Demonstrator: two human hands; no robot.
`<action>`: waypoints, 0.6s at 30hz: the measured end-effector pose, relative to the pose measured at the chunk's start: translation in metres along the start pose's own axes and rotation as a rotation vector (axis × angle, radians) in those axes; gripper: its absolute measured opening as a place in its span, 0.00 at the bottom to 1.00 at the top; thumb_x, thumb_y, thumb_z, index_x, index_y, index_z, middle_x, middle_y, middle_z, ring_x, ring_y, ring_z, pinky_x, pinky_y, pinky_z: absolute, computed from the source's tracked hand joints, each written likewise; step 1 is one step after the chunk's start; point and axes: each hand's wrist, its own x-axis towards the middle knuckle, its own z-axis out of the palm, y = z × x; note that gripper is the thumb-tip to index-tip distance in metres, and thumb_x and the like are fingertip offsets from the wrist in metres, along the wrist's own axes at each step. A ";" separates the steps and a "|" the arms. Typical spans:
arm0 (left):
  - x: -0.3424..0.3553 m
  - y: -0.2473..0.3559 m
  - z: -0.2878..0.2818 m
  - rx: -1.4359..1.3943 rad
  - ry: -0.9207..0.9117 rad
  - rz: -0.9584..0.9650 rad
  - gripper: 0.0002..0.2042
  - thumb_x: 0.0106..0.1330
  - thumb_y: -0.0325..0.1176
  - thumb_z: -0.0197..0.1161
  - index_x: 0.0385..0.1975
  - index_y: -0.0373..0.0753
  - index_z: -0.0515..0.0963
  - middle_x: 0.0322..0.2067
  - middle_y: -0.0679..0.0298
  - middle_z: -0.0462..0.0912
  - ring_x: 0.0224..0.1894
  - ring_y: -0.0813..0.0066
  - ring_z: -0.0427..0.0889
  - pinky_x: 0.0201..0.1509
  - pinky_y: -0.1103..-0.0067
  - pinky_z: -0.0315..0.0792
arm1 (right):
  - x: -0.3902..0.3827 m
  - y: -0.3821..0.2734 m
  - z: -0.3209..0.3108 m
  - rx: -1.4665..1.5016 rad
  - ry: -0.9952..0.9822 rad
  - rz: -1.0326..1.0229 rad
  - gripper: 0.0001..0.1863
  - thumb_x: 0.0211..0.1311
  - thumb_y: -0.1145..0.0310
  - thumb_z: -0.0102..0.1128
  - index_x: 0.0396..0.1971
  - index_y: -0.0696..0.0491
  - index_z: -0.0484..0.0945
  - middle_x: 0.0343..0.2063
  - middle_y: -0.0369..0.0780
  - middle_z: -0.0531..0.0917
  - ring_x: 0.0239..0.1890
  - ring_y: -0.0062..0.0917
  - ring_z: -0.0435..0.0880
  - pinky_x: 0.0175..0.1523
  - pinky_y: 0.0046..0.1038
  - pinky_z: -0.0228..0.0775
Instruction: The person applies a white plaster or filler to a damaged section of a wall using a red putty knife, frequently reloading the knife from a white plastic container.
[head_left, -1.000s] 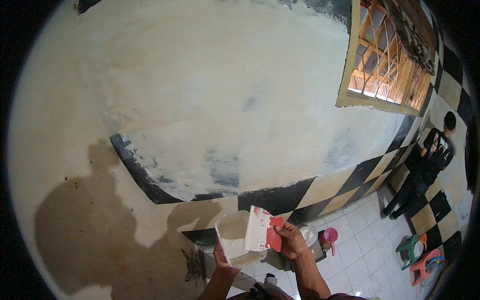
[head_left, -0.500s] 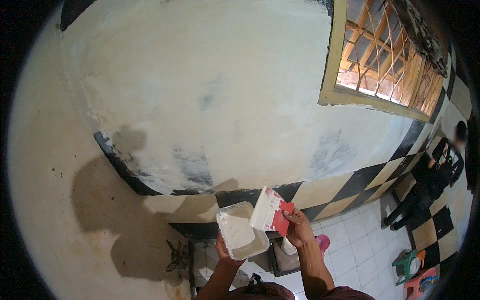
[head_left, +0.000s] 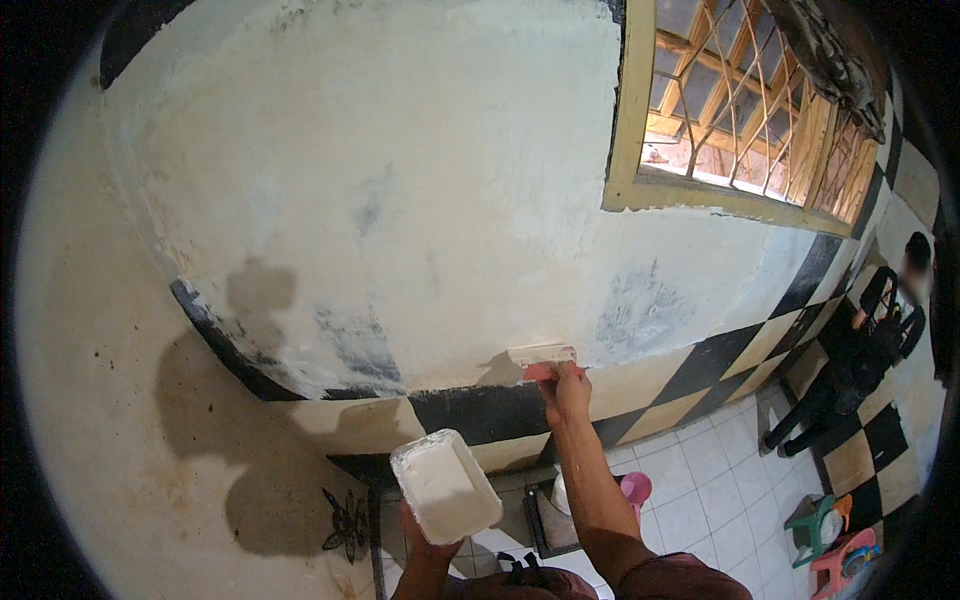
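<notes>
My right hand (head_left: 567, 392) is closed on a red scraper (head_left: 543, 362), its wide edge coated with pale filler. The scraper's edge is at the wall (head_left: 450, 230), just above the black squares; whether it presses on the surface I cannot tell. A rectangular tub (head_left: 446, 488) holds smooth cream-white filler, with dried smears along its rim. My left hand (head_left: 428, 532) grips the tub from below and its left side, the fingers partly hidden under it. Dark patches show through the pale coat on the wall.
A barred window (head_left: 740, 110) with a yellow frame is at the upper right. A person in dark clothes (head_left: 860, 350) stands at the far right. Small green (head_left: 812, 530) and pink stools (head_left: 842, 565) stand on the tiled floor. A pink dipper (head_left: 635, 487) lies beyond my right forearm.
My right hand has moved the scraper from over the tub up and forward to the wall. The tub has shifted slightly left and down with my left hand.
</notes>
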 end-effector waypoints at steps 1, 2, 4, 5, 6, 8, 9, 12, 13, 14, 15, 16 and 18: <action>-0.005 0.000 -0.004 0.035 -0.063 0.034 0.33 0.69 0.59 0.46 0.68 0.47 0.57 0.64 0.60 0.67 0.65 0.59 0.68 0.67 0.56 0.64 | 0.013 0.003 -0.001 -0.001 -0.027 -0.007 0.03 0.62 0.75 0.54 0.35 0.57 0.72 0.33 0.40 0.81 0.35 0.29 0.83 0.37 0.31 0.78; -0.007 0.001 -0.013 -0.169 -0.083 0.009 0.33 0.69 0.58 0.47 0.69 0.47 0.55 0.65 0.60 0.64 0.66 0.59 0.66 0.69 0.56 0.62 | 0.013 0.001 0.016 -0.003 -0.067 -0.006 0.03 0.63 0.73 0.52 0.31 0.55 0.72 0.30 0.40 0.81 0.36 0.29 0.84 0.39 0.31 0.79; -0.014 0.004 -0.024 -0.375 -0.100 -0.005 0.34 0.69 0.57 0.49 0.69 0.47 0.53 0.67 0.60 0.62 0.67 0.60 0.64 0.70 0.57 0.60 | 0.012 -0.006 0.043 -0.004 0.105 0.026 0.05 0.63 0.72 0.51 0.27 0.53 0.72 0.24 0.36 0.78 0.31 0.26 0.82 0.37 0.30 0.78; -0.018 0.007 -0.024 -0.268 -0.031 -0.004 0.34 0.69 0.57 0.50 0.70 0.47 0.52 0.67 0.60 0.62 0.67 0.60 0.64 0.70 0.57 0.59 | 0.014 -0.011 0.051 0.015 0.141 0.032 0.06 0.63 0.72 0.52 0.26 0.52 0.72 0.23 0.35 0.75 0.27 0.26 0.79 0.36 0.30 0.78; -0.019 0.009 -0.024 -0.215 0.006 0.000 0.35 0.69 0.57 0.50 0.70 0.47 0.51 0.67 0.60 0.62 0.68 0.60 0.63 0.71 0.57 0.58 | 0.017 -0.015 0.060 0.034 0.178 0.038 0.06 0.63 0.71 0.52 0.25 0.51 0.72 0.21 0.34 0.73 0.24 0.25 0.77 0.35 0.30 0.77; -0.015 0.013 -0.017 -0.326 0.173 -0.060 0.32 0.68 0.58 0.48 0.68 0.48 0.57 0.63 0.60 0.68 0.63 0.56 0.69 0.66 0.54 0.64 | 0.034 -0.026 0.069 -0.003 0.208 0.032 0.08 0.64 0.70 0.51 0.23 0.50 0.72 0.19 0.33 0.70 0.21 0.25 0.72 0.34 0.30 0.76; -0.011 0.015 -0.012 -0.490 0.302 -0.128 0.31 0.68 0.59 0.45 0.65 0.48 0.65 0.59 0.59 0.74 0.59 0.52 0.75 0.60 0.51 0.70 | 0.050 -0.032 0.061 0.018 0.088 0.012 0.10 0.64 0.69 0.51 0.22 0.50 0.71 0.18 0.33 0.70 0.21 0.25 0.73 0.33 0.31 0.76; -0.014 0.012 0.000 -0.422 0.254 -0.075 0.31 0.68 0.59 0.45 0.66 0.49 0.64 0.60 0.59 0.73 0.60 0.52 0.75 0.61 0.51 0.69 | 0.069 -0.070 0.070 0.124 -0.026 -0.090 0.14 0.65 0.67 0.49 0.17 0.48 0.68 0.16 0.33 0.70 0.20 0.24 0.73 0.32 0.31 0.75; -0.021 0.019 -0.002 -0.414 0.273 -0.061 0.31 0.68 0.59 0.45 0.66 0.49 0.64 0.60 0.59 0.73 0.60 0.52 0.75 0.61 0.51 0.69 | 0.051 -0.082 0.096 0.085 0.015 -0.040 0.13 0.65 0.69 0.49 0.18 0.48 0.67 0.15 0.33 0.68 0.19 0.24 0.71 0.31 0.30 0.74; -0.025 0.019 -0.001 0.152 0.219 0.036 0.32 0.68 0.58 0.48 0.67 0.47 0.60 0.63 0.59 0.69 0.62 0.55 0.71 0.64 0.53 0.67 | 0.054 -0.093 0.093 0.106 -0.059 -0.069 0.07 0.63 0.68 0.53 0.26 0.51 0.71 0.19 0.35 0.75 0.19 0.21 0.73 0.24 0.24 0.64; -0.025 0.020 0.000 0.437 0.169 0.074 0.33 0.68 0.58 0.50 0.67 0.46 0.58 0.64 0.59 0.67 0.63 0.57 0.70 0.66 0.54 0.65 | 0.046 -0.097 0.088 0.086 -0.092 -0.071 0.07 0.63 0.68 0.53 0.26 0.52 0.71 0.19 0.36 0.75 0.20 0.21 0.73 0.24 0.25 0.66; -0.026 0.021 0.002 0.718 0.132 0.129 0.34 0.67 0.58 0.51 0.68 0.45 0.56 0.65 0.59 0.65 0.65 0.58 0.68 0.67 0.55 0.64 | 0.038 -0.103 0.087 0.069 -0.132 -0.081 0.07 0.63 0.68 0.53 0.26 0.52 0.70 0.20 0.36 0.74 0.20 0.21 0.72 0.25 0.26 0.67; -0.017 0.026 0.008 -0.377 0.229 -0.067 0.31 0.68 0.59 0.45 0.66 0.49 0.63 0.60 0.60 0.72 0.60 0.55 0.75 0.61 0.53 0.70 | 0.025 -0.097 0.060 0.083 -0.096 -0.099 0.09 0.64 0.67 0.51 0.25 0.54 0.70 0.19 0.39 0.75 0.20 0.25 0.75 0.27 0.30 0.70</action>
